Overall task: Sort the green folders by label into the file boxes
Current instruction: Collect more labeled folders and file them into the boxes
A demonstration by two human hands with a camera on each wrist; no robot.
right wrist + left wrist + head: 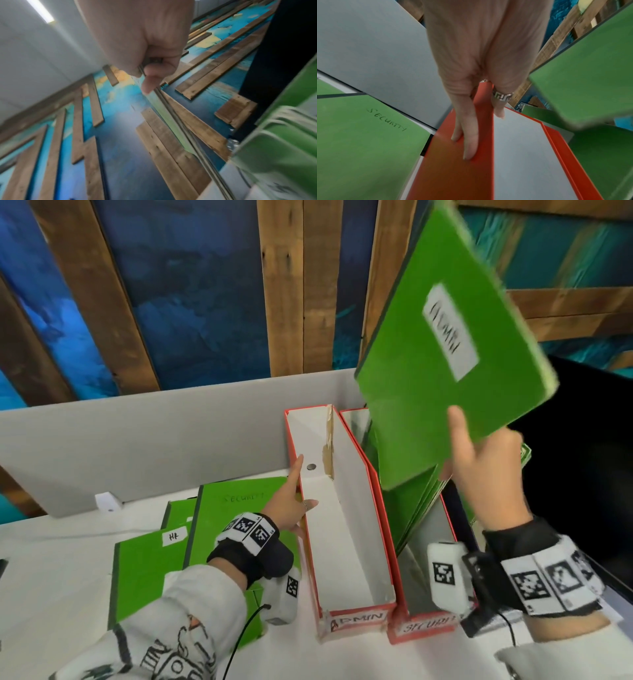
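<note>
The right hand (486, 470) pinched the ADMIN folder (442, 350) aloft; the left hand (291, 501), fingers straight, braced the empty ADMIN box (346, 542) beside the folder-filled SECURITY box (424, 625).

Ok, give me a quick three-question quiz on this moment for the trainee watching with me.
1. True or false: the ADMIN file box already holds folders.
2. Which hand grips the raised ADMIN folder? A) left hand B) right hand C) both
3. Fill in: the left hand rests straight fingers on the ADMIN box's ____ wall.

Key:
1. False: it shows only bare white inside, while the SECURITY file box beside it holds green folders.
2. B: the right hand pinches its lower edge; the thumb lies on the front cover.
3. Left: the fingers lie flat on the red outer side.
</note>
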